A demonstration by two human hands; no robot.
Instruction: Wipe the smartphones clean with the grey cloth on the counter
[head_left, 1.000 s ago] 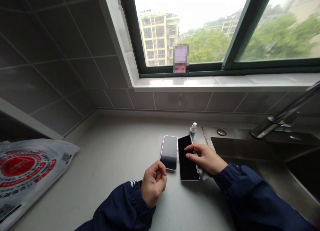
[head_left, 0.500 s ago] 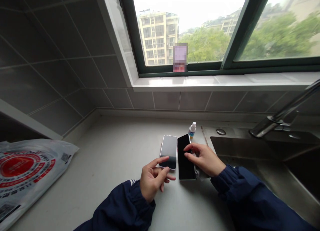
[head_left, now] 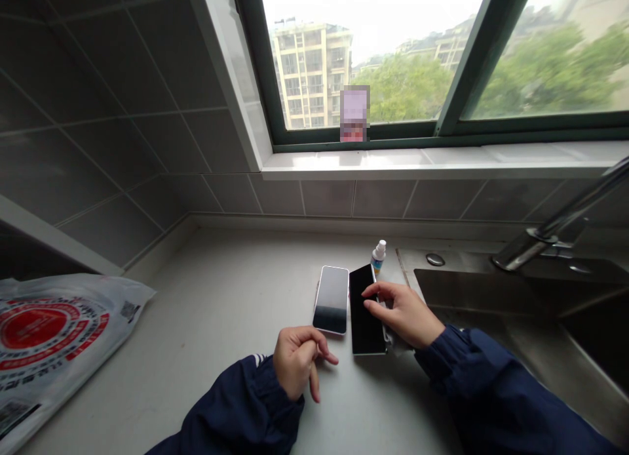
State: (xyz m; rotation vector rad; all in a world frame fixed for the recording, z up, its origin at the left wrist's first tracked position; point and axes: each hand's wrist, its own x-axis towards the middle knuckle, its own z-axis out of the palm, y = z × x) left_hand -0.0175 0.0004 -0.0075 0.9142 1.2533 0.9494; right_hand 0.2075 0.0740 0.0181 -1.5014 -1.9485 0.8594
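Observation:
Two phones lie side by side on the pale countertop (head_left: 236,311). One is a white-edged phone (head_left: 331,297) with a grey, reflecting screen. To its right lies a larger black-screened phone (head_left: 364,330), its top edge tilted slightly left. My right hand (head_left: 405,314) hovers over or rests on the black one's right side, thumb and index tips a little apart with nothing visible between them. Below the white-edged phone is my left hand (head_left: 299,363), index finger and thumb bent together, other fingers loosely stretched out, holding nothing visible. Some clear plastic (head_left: 398,343) shows partly under my right hand.
A small white-capped bottle (head_left: 378,257) stands behind the black phone. The steel sink (head_left: 491,330) and faucet (head_left: 521,248) are at the right. A plastic bag (head_left: 63,337) with red print lies at the left. A window sill (head_left: 417,163) runs along the back.
My left hand has drawn back from the white-edged phone's lower end, and its index finger has curled in toward the thumb. My right hand and both phones look unmoved.

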